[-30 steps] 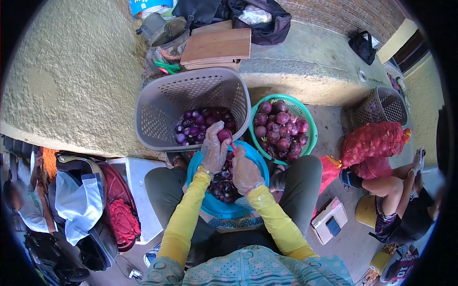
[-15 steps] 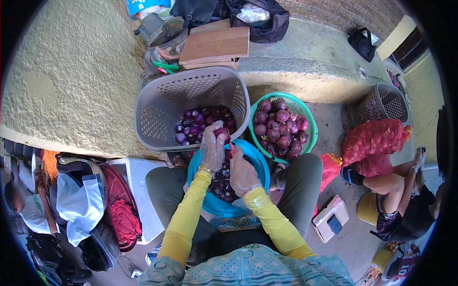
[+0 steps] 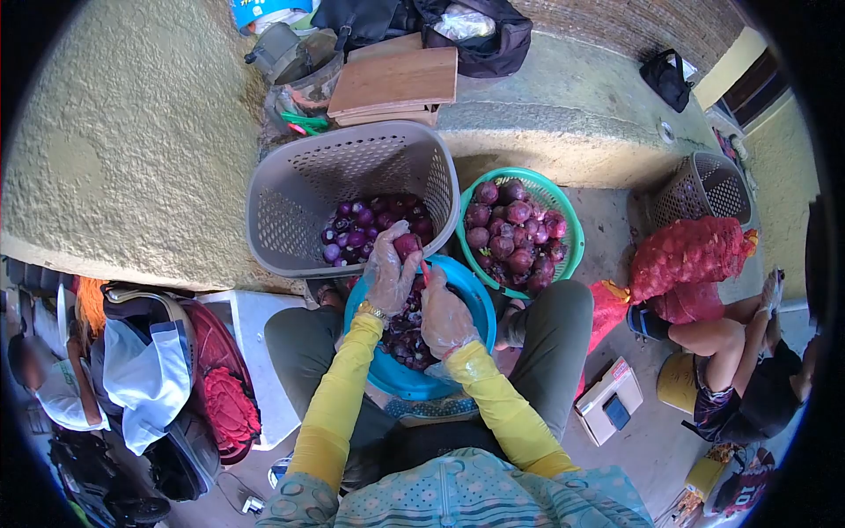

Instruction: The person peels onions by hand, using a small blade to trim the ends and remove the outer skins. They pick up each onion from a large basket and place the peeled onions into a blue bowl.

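Here the person's left hand [image 3: 390,273], in a thin clear plastic glove, is closed around a small round red onion [image 3: 406,245], held above the far rim of the round blue plastic basin [image 3: 471,295] on the lap. The gloved right hand [image 3: 445,312] is curled just beside it, gripping a short tool with a red handle [image 3: 424,271] whose tip meets the onion; the blade itself is too small to make out. Dark purple peelings [image 3: 405,339] lie in the basin. Beyond it stands a grey perforated plastic laundry basket [image 3: 290,211] holding glossy peeled onions; to its right, a green plastic mesh basket [image 3: 563,220] holds larger unpeeled ones. A red net sack [image 3: 691,255] lies farther right, beside another seated person's leg [image 3: 731,339].
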{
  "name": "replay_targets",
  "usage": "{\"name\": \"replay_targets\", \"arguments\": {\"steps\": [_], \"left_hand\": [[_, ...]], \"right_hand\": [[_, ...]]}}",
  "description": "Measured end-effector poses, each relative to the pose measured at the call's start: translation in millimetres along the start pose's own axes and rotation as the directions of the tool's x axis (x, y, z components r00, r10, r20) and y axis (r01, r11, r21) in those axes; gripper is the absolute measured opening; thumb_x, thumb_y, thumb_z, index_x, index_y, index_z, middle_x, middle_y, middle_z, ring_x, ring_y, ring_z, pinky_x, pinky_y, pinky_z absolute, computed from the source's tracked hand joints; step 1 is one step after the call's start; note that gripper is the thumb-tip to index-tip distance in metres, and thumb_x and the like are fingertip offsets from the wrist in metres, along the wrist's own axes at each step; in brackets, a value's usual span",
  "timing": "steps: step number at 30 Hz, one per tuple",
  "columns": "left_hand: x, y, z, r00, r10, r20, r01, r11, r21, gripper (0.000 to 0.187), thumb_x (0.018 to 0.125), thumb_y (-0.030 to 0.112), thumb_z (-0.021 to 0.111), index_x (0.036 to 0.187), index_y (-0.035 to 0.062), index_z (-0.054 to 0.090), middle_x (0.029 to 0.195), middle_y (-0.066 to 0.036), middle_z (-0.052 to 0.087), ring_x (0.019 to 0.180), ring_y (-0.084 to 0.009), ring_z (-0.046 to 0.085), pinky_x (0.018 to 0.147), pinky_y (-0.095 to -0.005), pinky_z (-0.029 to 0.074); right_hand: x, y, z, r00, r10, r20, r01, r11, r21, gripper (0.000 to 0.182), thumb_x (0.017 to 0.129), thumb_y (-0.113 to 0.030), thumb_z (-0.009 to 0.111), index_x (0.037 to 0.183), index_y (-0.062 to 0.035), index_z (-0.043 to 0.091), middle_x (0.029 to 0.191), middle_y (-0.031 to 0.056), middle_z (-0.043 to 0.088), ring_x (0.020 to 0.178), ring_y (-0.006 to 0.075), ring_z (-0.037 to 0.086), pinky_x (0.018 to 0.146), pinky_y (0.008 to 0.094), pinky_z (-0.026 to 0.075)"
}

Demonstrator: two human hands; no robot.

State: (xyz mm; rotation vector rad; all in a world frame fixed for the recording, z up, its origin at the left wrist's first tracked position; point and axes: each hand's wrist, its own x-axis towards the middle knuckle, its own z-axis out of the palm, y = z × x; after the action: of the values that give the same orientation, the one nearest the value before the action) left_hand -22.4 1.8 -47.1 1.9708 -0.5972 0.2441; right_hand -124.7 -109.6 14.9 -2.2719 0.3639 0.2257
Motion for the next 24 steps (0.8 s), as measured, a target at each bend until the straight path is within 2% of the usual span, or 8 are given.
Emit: {"name": "replay_targets", "arguments": {"steps": [3, 5, 7, 9, 10, 12, 14, 24], "left_hand": [[-3, -4, 6, 0.999, -0.013, -0.041, 0.013, 1.0, 0.008, 0.049, 0.104, 0.035, 0.056, 0.138, 0.0022, 0.045, 0.14, -0.022, 0.056, 0.127, -0.0378, 0.056, 0.109, -0.0454, 0.042], [-5, -8, 8, 0.996, -0.015, -0.09, 0.015, 1.0, 0.005, 0.049, 0.104, 0.036, 0.056, 0.138, 0.0023, 0.046, 0.14, -0.022, 0.056, 0.127, -0.0383, 0.056, 0.109, -0.0456, 0.042], [-4, -13, 8, 0.994, -0.052, -0.1, 0.05, 0.998, -0.027, 0.045, 0.101, 0.024, 0.062, 0.136, 0.0012, 0.046, 0.138, -0.024, 0.057, 0.123, -0.0403, 0.058, 0.108, -0.0468, 0.043], [-5, -7, 5, 0.991, -0.106, -0.087, 0.103, 0.994, -0.029, 0.045, 0.101, 0.026, 0.061, 0.136, 0.0013, 0.047, 0.138, -0.023, 0.057, 0.123, -0.0403, 0.057, 0.108, -0.0467, 0.043], [-3, -4, 3, 0.985, -0.153, -0.079, 0.151, 0.988, -0.026, 0.044, 0.102, 0.028, 0.06, 0.135, 0.0015, 0.048, 0.137, -0.023, 0.058, 0.124, -0.0403, 0.057, 0.108, -0.0465, 0.043], [-5, -7, 3, 0.988, -0.127, -0.083, 0.125, 0.992, -0.029, 0.044, 0.103, 0.029, 0.059, 0.135, 0.0015, 0.048, 0.137, -0.022, 0.058, 0.124, -0.0401, 0.057, 0.108, -0.0461, 0.043], [-6, -9, 5, 0.992, -0.1, -0.083, 0.098, 0.995, -0.033, 0.044, 0.103, 0.03, 0.058, 0.135, 0.0015, 0.048, 0.137, -0.022, 0.058, 0.124, -0.04, 0.057, 0.108, -0.0457, 0.043], [3, -6, 2, 0.997, 0.053, -0.056, -0.056, 0.997, -0.049, 0.037, 0.107, 0.035, 0.048, 0.127, 0.0058, 0.057, 0.13, -0.018, 0.063, 0.119, -0.0366, 0.061, 0.104, -0.0449, 0.046]], "right_hand": [[-1, -2, 5, 0.998, -0.048, -0.048, 0.045, 0.997, -0.06, 0.052, 0.102, -0.012, 0.046, 0.147, 0.0077, 0.029, 0.091, 0.0327, 0.068, 0.088, 0.0503, 0.068, 0.076, 0.057, 0.051], [-2, -11, -4, 0.992, 0.059, 0.116, -0.054, 0.998, -0.04, 0.063, 0.093, -0.005, 0.052, 0.147, 0.0087, 0.023, 0.109, 0.0358, 0.067, 0.103, 0.0524, 0.066, 0.089, 0.0564, 0.053], [2, -8, 3, 0.994, 0.047, 0.097, -0.044, 0.998, -0.036, 0.064, 0.092, -0.006, 0.053, 0.147, 0.0078, 0.023, 0.109, 0.0356, 0.067, 0.103, 0.0525, 0.066, 0.089, 0.0572, 0.053], [2, -2, 12, 0.996, 0.042, 0.08, -0.04, 0.999, -0.032, 0.066, 0.092, -0.007, 0.055, 0.147, 0.0068, 0.022, 0.109, 0.0354, 0.067, 0.102, 0.0526, 0.067, 0.089, 0.058, 0.053], [3, 1, 15, 0.999, 0.006, 0.039, -0.005, 1.0, -0.029, 0.065, 0.095, -0.008, 0.051, 0.15, 0.0085, 0.02, 0.103, 0.0343, 0.067, 0.096, 0.0514, 0.067, 0.083, 0.0567, 0.052], [1, -2, 13, 0.999, -0.033, -0.003, 0.033, 0.999, -0.027, 0.064, 0.099, -0.008, 0.047, 0.152, 0.0101, 0.019, 0.096, 0.0333, 0.068, 0.089, 0.0503, 0.068, 0.076, 0.0554, 0.052], [-3, -6, 7, 0.996, 0.044, 0.084, -0.044, 0.999, -0.004, 0.064, 0.093, -0.007, 0.054, 0.147, 0.0058, 0.023, 0.11, 0.0351, 0.066, 0.1, 0.0526, 0.067, 0.088, 0.0579, 0.053], [-6, -12, 1, 0.986, 0.084, 0.147, -0.087, 0.996, 0.01, 0.07, 0.092, -0.005, 0.054, 0.151, 0.0086, 0.018, 0.114, 0.036, 0.066, 0.107, 0.0519, 0.066, 0.093, 0.056, 0.052]]}}
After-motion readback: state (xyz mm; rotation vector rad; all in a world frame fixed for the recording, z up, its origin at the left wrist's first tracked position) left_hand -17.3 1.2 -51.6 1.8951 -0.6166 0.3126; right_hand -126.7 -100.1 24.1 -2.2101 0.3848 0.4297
